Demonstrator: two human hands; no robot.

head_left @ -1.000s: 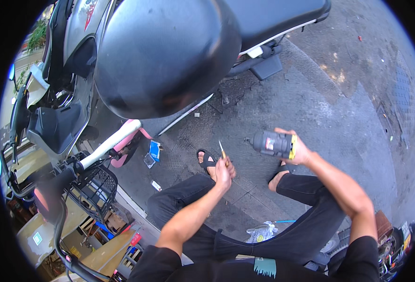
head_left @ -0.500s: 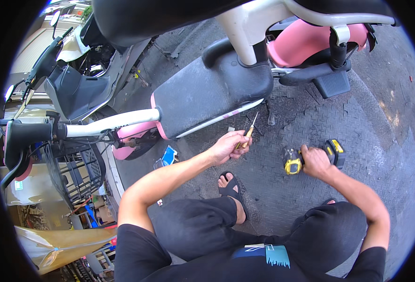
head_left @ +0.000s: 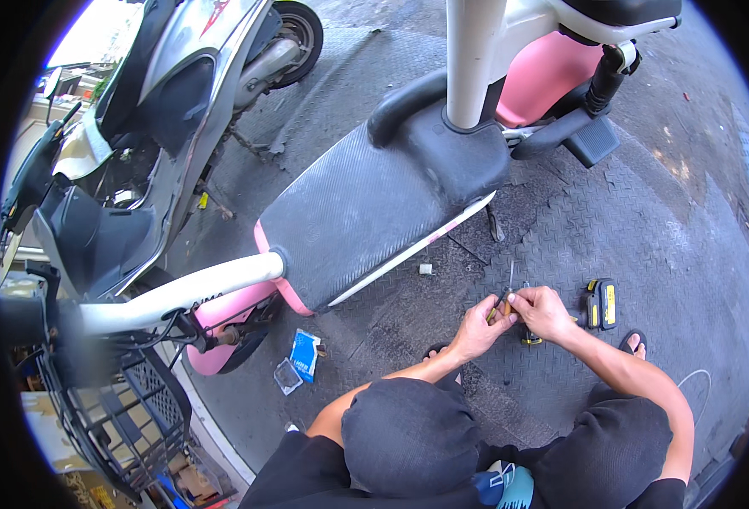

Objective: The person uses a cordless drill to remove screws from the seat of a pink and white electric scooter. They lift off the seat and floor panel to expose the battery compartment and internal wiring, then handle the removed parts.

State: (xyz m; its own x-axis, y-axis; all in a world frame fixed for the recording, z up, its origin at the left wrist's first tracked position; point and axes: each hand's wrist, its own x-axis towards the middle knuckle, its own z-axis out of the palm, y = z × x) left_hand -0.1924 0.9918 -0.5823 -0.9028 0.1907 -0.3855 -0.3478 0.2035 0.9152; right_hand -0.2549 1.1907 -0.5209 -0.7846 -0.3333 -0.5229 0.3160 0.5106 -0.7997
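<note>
My hands meet above the dark floor mat. My left hand [head_left: 479,329] is closed around a thin dark-and-yellow piece [head_left: 495,307], its kind unclear. My right hand [head_left: 542,312] pinches the wooden handle of an awl [head_left: 511,276] whose thin metal shaft points away from me. The left fingertips lie close to that handle, and I cannot tell if they touch it. A yellow-and-black cordless drill [head_left: 603,304] rests on the mat just beyond my right hand, partly hidden by it.
A pink-and-white electric scooter [head_left: 349,204] with a black footboard stands ahead. A grey scooter [head_left: 179,110] is at far left. On the ground lie a small white piece [head_left: 425,269], a blue packet [head_left: 305,355] and a clear packet [head_left: 288,377]. A black basket [head_left: 128,407] sits lower left.
My right hand has left the drill and moved left to the awl, which was in my left hand. The hands are now together. The view has shifted, with my knees higher in it.
</note>
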